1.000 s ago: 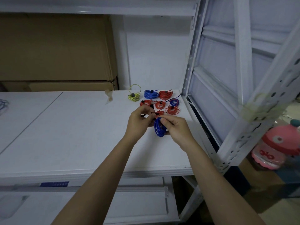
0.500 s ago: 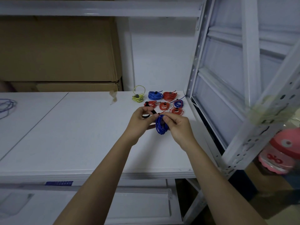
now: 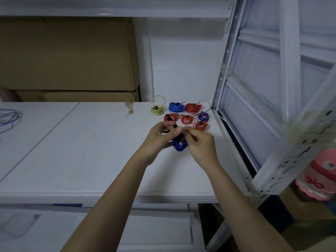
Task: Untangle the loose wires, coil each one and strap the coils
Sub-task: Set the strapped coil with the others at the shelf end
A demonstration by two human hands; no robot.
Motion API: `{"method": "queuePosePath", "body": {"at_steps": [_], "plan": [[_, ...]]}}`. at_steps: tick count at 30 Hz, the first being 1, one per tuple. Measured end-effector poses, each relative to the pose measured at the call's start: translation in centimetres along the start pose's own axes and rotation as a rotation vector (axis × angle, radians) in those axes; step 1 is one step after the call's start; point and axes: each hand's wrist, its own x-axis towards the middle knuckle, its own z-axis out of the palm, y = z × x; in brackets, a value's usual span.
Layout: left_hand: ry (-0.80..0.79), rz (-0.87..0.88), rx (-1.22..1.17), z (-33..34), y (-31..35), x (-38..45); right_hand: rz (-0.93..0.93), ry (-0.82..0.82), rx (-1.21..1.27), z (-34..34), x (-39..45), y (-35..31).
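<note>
Both hands [image 3: 160, 138] grip blue coil [image 3: 180, 144], hanging upright

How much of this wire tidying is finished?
Done: seven strapped coils sit at the shelf's back right. In hand: the left hand and right hand hold a blue coil, fitting a black strap. Left: loose blue wire at far left.

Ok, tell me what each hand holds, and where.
Both hands, left hand and right hand, pinch the blue wire coil at its top; the left also holds the black strap.
</note>
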Motion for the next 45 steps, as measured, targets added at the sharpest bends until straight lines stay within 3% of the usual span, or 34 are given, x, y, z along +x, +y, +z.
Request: {"method": "queuePosePath", "body": {"at_steps": [3, 7, 12, 22, 27, 35, 40, 45], "plan": [[0.007, 0.037, -0.004, -0.4, -0.1, -0.1, -0.01, -0.031, 0.002, 0.0, 0.2, -0.1], [-0.026, 0.018, -0.185, -1.1, -0.2, -0.1, -0.048, -0.143, 0.127, -0.1, 0.4, -0.5], [0.014, -0.022, -0.301, -1.4, -0.5, 0.1, -0.177, -0.125, -0.044, 0.7, -0.2, -0.1], [0.031, 0.02, -0.148, -2.4, -0.3, -0.3, -0.215, -0.23, -0.163, 0.7, -0.1, -0.4], [0.065, 0.067, -0.103, -2.4, -0.2, -0.6, -0.246, -0.197, -0.217, 1.2, 0.0, -0.8], [0.221, 0.126, -0.181, -1.3, 0.0, -1.1, -0.178, -0.109, 0.061, 2.6, -0.6, -1.2], [0.218, 0.101, -0.193, -0.6, 0.1, -1.2, -0.045, 0.086, 0.272, 3.4, -0.5, -1.5], [0.223, 0.101, -0.18, -0.5, 0.3, -1.4, -0.026, 0.105, 0.388, 3.8, -0.7, -1.8]]}}
